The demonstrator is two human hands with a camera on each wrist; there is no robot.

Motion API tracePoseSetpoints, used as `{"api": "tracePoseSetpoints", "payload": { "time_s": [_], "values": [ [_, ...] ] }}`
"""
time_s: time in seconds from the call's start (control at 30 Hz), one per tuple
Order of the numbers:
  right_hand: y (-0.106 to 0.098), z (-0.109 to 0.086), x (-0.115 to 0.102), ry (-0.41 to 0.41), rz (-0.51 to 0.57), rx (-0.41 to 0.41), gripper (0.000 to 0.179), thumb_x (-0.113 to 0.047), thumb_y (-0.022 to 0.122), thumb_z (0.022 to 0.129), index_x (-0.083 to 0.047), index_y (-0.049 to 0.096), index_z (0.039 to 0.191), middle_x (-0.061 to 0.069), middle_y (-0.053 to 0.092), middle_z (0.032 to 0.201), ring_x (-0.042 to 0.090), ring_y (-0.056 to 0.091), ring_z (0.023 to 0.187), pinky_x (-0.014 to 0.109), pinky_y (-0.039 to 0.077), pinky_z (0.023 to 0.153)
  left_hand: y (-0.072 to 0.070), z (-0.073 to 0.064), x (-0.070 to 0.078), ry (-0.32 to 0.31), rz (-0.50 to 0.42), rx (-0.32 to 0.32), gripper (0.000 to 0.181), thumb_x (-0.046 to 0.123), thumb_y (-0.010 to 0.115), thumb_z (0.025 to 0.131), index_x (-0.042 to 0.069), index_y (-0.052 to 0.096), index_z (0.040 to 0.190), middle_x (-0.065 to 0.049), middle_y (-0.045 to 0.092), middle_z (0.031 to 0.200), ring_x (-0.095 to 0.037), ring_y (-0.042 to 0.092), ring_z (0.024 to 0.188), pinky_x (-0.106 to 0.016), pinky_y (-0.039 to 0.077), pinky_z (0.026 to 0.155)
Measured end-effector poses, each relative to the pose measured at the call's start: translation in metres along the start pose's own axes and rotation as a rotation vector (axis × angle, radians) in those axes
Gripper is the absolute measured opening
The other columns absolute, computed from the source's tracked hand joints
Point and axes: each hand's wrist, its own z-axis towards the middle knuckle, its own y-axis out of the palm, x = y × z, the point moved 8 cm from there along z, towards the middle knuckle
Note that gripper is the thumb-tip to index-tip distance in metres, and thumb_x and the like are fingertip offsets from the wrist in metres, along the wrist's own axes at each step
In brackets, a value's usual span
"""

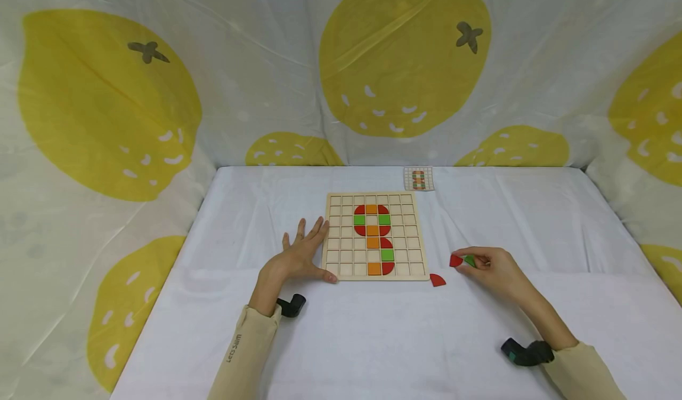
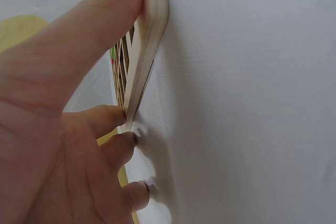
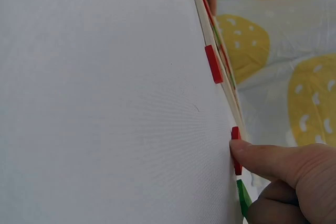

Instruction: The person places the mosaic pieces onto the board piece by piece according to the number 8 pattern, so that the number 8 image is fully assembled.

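A square wooden grid board (image 1: 346, 258) lies on the cloth, with red quarter-circle, orange square and green square tiles set in its cells. My left hand (image 1: 298, 259) is spread along the board's left edge, thumb at the near corner and fingertips touching the side. To the right of the board, my right hand (image 1: 492, 270) pinches a red quarter-circle tile (image 1: 456, 261) between thumb and fingers. A green tile (image 3: 243, 198) shows by its curled fingers; whether they hold it I cannot tell. Another red quarter-circle tile (image 1: 438, 280) lies near the board's lower right corner.
Behind the board lies a small pattern card (image 1: 418, 178) with a similar coloured figure on a grid. A white cloth (image 1: 383, 341) covers the table. A lemon-print curtain (image 1: 266, 68) stands at the back and sides.
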Motion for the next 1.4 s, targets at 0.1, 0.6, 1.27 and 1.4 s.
{"api": "tracePoseSetpoints", "payload": {
  "time_s": [0.1, 0.6, 1.27, 1.4],
  "values": [
    [0.001, 0.003, 0.0, -0.006, -0.011, 0.004, 0.026, -0.013, 0.083, 0.088, -0.01, 0.079, 0.113, -0.005, 0.033, 0.061, 0.004, 0.031, 0.059, 0.026, 0.029, 0.053, 0.0, 0.0, 0.001, 0.001, -0.003, -0.002, 0.143, 0.067, 0.089, 0.065, 0.019, 0.003, 0.168, -0.004, -0.007, 0.176, -0.045, -0.021, 0.158, -0.082, -0.011, 0.116],
    [0.0, 0.007, -0.001, 0.003, -0.026, -0.004, 0.028, -0.017, 0.085, 0.087, -0.014, 0.078, 0.114, -0.006, 0.031, 0.061, 0.005, 0.029, 0.059, 0.027, 0.028, 0.053, 0.006, 0.008, -0.009, -0.023, 0.028, -0.016, 0.151, 0.079, 0.084, 0.056, 0.022, 0.0, 0.168, 0.002, -0.011, 0.175, -0.038, -0.024, 0.159, -0.078, -0.012, 0.118],
    [0.002, 0.016, -0.005, -0.017, 0.01, 0.011, 0.027, -0.026, 0.089, 0.082, -0.016, 0.081, 0.106, -0.008, 0.03, 0.06, 0.003, 0.029, 0.058, 0.025, 0.027, 0.052, 0.004, 0.003, -0.004, -0.033, 0.027, -0.019, 0.142, 0.063, 0.09, 0.067, 0.023, -0.002, 0.167, 0.003, -0.012, 0.175, -0.038, -0.025, 0.158, -0.077, -0.014, 0.118],
    [0.006, 0.019, -0.014, -0.013, 0.022, 0.016, 0.029, -0.025, 0.089, 0.082, -0.014, 0.081, 0.107, -0.008, 0.03, 0.059, 0.003, 0.028, 0.058, 0.024, 0.027, 0.053, 0.004, 0.004, -0.005, -0.03, 0.026, -0.017, 0.143, 0.062, 0.091, 0.066, 0.024, -0.002, 0.168, 0.003, -0.012, 0.175, -0.038, -0.026, 0.158, -0.077, -0.014, 0.118]
  ]
}}
